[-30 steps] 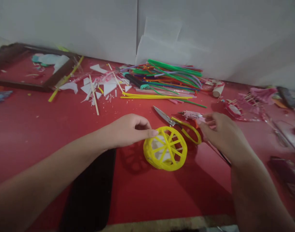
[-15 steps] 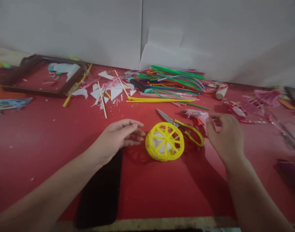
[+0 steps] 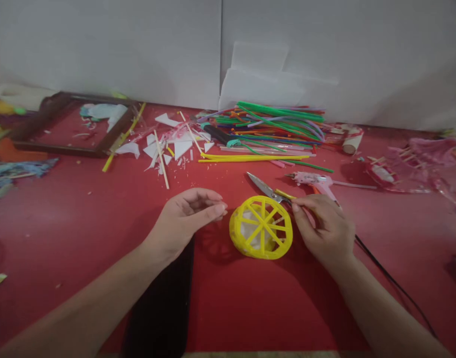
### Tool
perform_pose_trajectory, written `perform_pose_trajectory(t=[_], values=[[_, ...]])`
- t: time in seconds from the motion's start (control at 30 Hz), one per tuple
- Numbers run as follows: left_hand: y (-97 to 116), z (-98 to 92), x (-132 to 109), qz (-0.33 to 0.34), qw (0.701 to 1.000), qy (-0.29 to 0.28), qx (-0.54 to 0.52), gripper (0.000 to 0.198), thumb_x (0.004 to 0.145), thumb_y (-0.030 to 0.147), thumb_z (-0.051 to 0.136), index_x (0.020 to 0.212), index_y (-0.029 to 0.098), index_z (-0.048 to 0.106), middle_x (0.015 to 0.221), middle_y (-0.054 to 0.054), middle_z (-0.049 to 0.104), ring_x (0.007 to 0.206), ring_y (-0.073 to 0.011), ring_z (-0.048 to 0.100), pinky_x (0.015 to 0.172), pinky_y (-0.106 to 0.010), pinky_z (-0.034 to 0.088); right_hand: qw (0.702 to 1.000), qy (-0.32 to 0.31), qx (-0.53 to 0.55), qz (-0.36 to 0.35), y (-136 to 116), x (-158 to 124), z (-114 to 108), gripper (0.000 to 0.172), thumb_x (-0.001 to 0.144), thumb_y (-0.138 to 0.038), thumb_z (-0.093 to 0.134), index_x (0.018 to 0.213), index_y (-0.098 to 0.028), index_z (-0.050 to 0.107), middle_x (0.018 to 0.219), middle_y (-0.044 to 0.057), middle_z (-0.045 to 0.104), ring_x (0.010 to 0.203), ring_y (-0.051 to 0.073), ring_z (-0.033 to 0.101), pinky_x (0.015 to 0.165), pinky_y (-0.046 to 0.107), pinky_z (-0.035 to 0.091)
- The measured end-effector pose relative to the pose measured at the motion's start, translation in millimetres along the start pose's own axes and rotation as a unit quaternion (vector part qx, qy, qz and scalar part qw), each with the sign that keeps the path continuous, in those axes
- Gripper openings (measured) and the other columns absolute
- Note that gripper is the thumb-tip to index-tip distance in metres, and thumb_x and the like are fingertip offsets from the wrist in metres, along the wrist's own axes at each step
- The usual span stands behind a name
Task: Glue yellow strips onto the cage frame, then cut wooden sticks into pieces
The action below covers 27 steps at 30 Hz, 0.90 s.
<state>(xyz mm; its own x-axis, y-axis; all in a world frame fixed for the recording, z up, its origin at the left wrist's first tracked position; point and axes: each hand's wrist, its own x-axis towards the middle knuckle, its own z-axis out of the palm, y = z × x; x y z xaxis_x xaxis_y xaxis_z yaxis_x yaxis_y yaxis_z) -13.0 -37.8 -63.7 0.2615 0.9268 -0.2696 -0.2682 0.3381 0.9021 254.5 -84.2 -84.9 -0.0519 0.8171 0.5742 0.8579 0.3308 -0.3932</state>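
Note:
In the middle of the red table stands a yellow round openwork piece, with spokes like a wheel and something white inside. My left hand hovers just left of it, thumb and fingertips drawn together in a pinch. Whatever may be between them is too small to make out. My right hand is closed around the yellow handle of the scissors, partly covering it. The scissors' blades point away to the left, behind the yellow piece. Behind my right hand lies a pink glue gun with a glue stick in its back.
Colourful pipe cleaners and white scraps lie along the back. A brown frame is at the left, a pink craft piece at the right. A black flat device lies under my left forearm; a black cord runs right.
My right hand has moved left and down from the glue gun to the scissors' handle. My left thumb has closed against the fingertips. The whole view has shifted slightly.

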Motion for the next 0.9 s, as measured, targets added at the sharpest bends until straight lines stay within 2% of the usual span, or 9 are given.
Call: perform_pose_trajectory(t=[0.23,0.5,0.6,0.77,0.9], values=[[-8.4,-5.3,-0.9,0.016,1.0,-0.01,0.012,0.012,0.071,0.015,0.08,0.081,0.021,0.076,0.076,0.002,0.077,0.069,-0.008,0.072,0.07,-0.012,0.058,1.0,0.003,-0.002,0.005,-0.8,-1.6,-2.6,0.01,0.083,-0.015,0.06,0.09,-0.021,0.065,0.085,0.003,0.069,0.08,0.017,0.064,0.077,0.031,0.051],[-9.4,-2.8,-1.8,0.021,1.0,-0.013,0.004,0.012,0.074,0.016,0.077,0.084,0.022,0.077,0.08,0.0,0.078,0.075,-0.0105,0.073,0.072,-0.014,0.059,0.999,0.01,0.005,0.034,2.2,-1.9,-0.3,0.008,0.084,-0.017,0.061,0.09,-0.02,0.065,0.085,0.004,0.068,0.079,0.016,0.063,0.076,0.031,0.05],[-8.9,-1.4,-1.4,0.021,1.0,-0.008,0.005,0.011,0.075,0.018,0.077,0.086,0.021,0.077,0.082,-0.001,0.078,0.078,-0.011,0.073,0.075,-0.015,0.058,1.0,0.002,0.002,0.024,0.7,-0.7,-0.4,0.007,0.084,-0.016,0.06,0.089,-0.02,0.065,0.085,0.004,0.068,0.079,0.016,0.064,0.076,0.032,0.049],[-9.8,-1.7,-0.8,0.036,0.999,-0.002,0.015,0.013,0.071,0.016,0.08,0.082,0.022,0.076,0.076,0.002,0.077,0.07,-0.0071,0.071,0.071,-0.011,0.057,1.0,0.007,0.002,0.008,-1.1,0.1,-1.1,0.008,0.084,-0.015,0.061,0.089,-0.019,0.064,0.085,0.004,0.069,0.079,0.016,0.064,0.076,0.03,0.05],[-9.2,-4.8,0.9,0.034,0.999,0.014,0.02,0.013,0.072,0.015,0.078,0.082,0.022,0.077,0.078,0.0,0.077,0.072,-0.009,0.071,0.072,-0.015,0.057,1.0,0.011,0.008,0.008,-0.8,-0.3,-0.6,0.009,0.083,-0.015,0.06,0.09,-0.02,0.064,0.085,0.004,0.069,0.08,0.016,0.064,0.077,0.031,0.05]])
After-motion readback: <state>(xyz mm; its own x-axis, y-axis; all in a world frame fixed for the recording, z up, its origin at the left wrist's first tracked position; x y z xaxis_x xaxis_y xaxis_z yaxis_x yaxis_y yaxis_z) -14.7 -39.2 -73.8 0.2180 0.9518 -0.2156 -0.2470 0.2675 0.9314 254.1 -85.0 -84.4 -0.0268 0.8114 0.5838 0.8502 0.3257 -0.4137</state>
